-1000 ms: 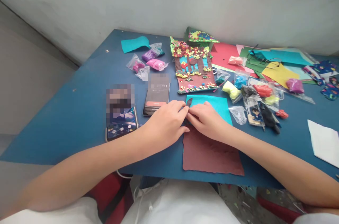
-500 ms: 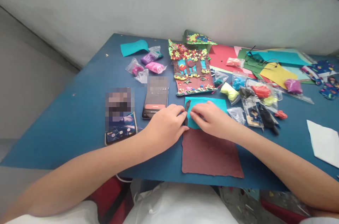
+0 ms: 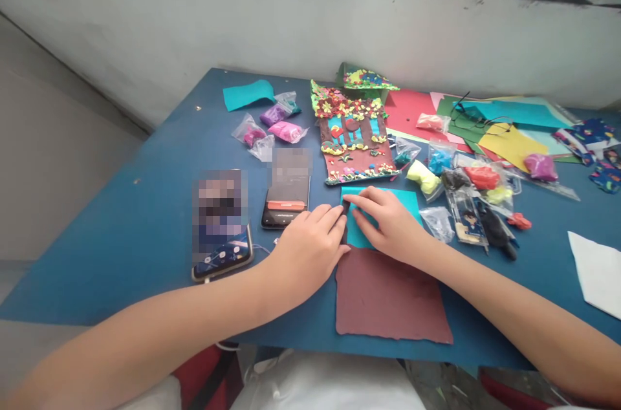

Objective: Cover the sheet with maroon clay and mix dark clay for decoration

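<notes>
A sheet covered in brown clay (image 3: 392,300) lies near the table's front edge, with a turquoise area (image 3: 406,202) across its upper part. Along the left edge of the turquoise runs a dark strip (image 3: 345,205), partly hidden by fingers. My left hand (image 3: 313,248) rests at that edge, its fingers close together against the strip. From the right, my right hand (image 3: 385,219) reaches over the turquoise, fingers apart, fingertips touching the strip's upper end.
Two phones (image 3: 287,203) (image 3: 223,255) lie to the left. Behind stands a decorated clay picture (image 3: 356,138). Bagged clay (image 3: 424,178), coloured papers (image 3: 514,148) and glasses (image 3: 480,122) spread to the right, with a white sheet (image 3: 596,271) at the far right.
My right hand's fingers have shifted up to the strip's upper end and spread a little. My left hand has stayed at the left edge. The whole view has shifted slightly downward.
</notes>
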Tool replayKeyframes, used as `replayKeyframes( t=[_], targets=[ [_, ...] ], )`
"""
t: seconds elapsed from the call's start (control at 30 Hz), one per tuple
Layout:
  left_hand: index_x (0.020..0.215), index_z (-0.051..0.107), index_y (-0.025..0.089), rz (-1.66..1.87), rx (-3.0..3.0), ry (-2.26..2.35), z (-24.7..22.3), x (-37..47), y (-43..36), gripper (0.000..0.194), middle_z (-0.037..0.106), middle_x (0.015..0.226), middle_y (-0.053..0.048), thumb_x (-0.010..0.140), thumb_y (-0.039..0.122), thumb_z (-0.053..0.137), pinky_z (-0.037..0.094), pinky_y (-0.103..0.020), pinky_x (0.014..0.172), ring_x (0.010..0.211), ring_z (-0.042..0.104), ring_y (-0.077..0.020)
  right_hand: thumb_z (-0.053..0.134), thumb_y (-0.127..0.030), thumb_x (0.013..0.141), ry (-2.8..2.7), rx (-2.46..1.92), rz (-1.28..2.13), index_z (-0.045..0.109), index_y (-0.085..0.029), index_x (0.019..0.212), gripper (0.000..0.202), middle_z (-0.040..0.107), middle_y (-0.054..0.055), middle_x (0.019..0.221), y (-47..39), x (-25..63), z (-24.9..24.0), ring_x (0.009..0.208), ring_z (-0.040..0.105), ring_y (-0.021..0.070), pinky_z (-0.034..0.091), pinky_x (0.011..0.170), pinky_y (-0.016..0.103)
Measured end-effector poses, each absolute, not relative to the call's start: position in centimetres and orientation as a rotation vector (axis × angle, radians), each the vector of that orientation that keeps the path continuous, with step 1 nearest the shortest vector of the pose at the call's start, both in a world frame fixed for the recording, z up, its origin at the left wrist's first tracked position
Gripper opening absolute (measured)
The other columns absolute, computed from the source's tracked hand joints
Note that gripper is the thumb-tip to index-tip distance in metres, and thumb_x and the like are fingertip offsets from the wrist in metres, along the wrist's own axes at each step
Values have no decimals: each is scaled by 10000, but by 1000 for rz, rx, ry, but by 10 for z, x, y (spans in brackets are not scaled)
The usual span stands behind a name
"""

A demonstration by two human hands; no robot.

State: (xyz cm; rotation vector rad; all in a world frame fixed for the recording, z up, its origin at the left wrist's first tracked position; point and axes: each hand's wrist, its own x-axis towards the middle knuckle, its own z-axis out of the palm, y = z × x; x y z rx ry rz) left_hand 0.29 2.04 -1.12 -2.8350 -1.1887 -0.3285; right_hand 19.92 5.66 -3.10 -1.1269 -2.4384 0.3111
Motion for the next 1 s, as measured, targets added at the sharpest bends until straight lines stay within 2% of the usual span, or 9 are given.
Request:
replayKeyframes(
  t=[0.1, 0.2, 0.37, 0.5, 0.6, 0.7, 0.83, 0.9, 1.0],
  targets=[
    [1223, 632, 54, -338, -2814, -1168, -14, 3, 19, 375, 684, 1239, -152, 973, 299, 495, 547, -361, 886, 1148, 635, -263, 413, -219, 961, -2420, -1142, 326, 639, -165, 1187, 324, 670, 151, 1115, 54, 198, -29, 1004, 636, 251, 514, 870, 429],
    [1238, 627, 34, -365, -2793, -1151, -18, 3, 16, 394, 677, 1253, -159, 996, 276, 431, 543, -362, 885, 1152, 642, -268, 393, -219, 970, -2435, -1135, 386, 627, -194, 1231, 351, 680, 127, 1218, 53, 197, -27, 1121, 624, 258, 490, 954, 462],
    [1296, 588, 14, -292, -2778, -1160, -19, 4, 8, 442, 625, 1315, -193, 1013, 265, 359, 515, -378, 946, 1215, 613, -281, 368, -207, 982, -2527, -1128, 361, 623, -185, 1267, 383, 645, 110, 1316, 53, 196, -26, 1236, 590, 259, 474, 966, 458],
    [1381, 508, 10, -99, -2827, -1224, -18, 8, 1, 590, 489, 1440, -215, 1010, 438, 341, 468, -419, 1043, 1345, 489, -316, 345, -218, 993, -2615, -1143, 257, 616, -167, 1280, 398, 626, 117, 1335, 52, 199, -25, 1294, 548, 285, 460, 953, 477],
    [1432, 443, 16, 54, -2870, -1318, -18, 13, -2, 764, 388, 1500, -219, 947, 603, 392, 419, -449, 1106, 1405, 393, -339, 335, -257, 1009, -2688, -1134, 241, 578, -164, 1324, 408, 593, 120, 1371, 52, 202, -24, 1349, 490, 300, 421, 995, 519],
    [1455, 391, -6, 122, -2922, -1362, -18, 16, -5, 867, 322, 1521, -240, 911, 670, 391, 387, -500, 1129, 1427, 332, -366, 315, -263, 1016, -2720, -1152, 305, 527, -185, 1378, 427, 554, 121, 1410, 50, 204, -23, 1392, 434, 289, 380, 1043, 551],
    [1448, 389, -28, 129, -2982, -1307, -14, 16, -12, 866, 308, 1515, -266, 928, 663, 337, 391, -539, 1115, 1424, 322, -389, 317, -250, 1004, -2733, -1173, 453, 504, -195, 1400, 441, 532, 118, 1435, 46, 206, -16, 1416, 398, 278, 349, 1086, 582],
    [1442, 407, -19, 108, -2987, -1267, -12, 15, -17, 821, 323, 1511, -262, 951, 632, 310, 409, -525, 1103, 1416, 340, -385, 332, -273, 1004, -2722, -1181, 539, 482, -202, 1418, 446, 527, 108, 1444, 42, 208, -12, 1414, 404, 268, 353, 1106, 564],
    [1431, 433, -10, 36, -2967, -1251, -12, 12, -19, 744, 338, 1509, -253, 994, 559, 236, 439, -502, 1079, 1409, 363, -376, 365, -312, 1002, -2684, -1156, 611, 361, -217, 1497, 505, 477, 102, 1489, 36, 210, -8, 1407, 418, 251, 381, 1124, 502]
  ],
)
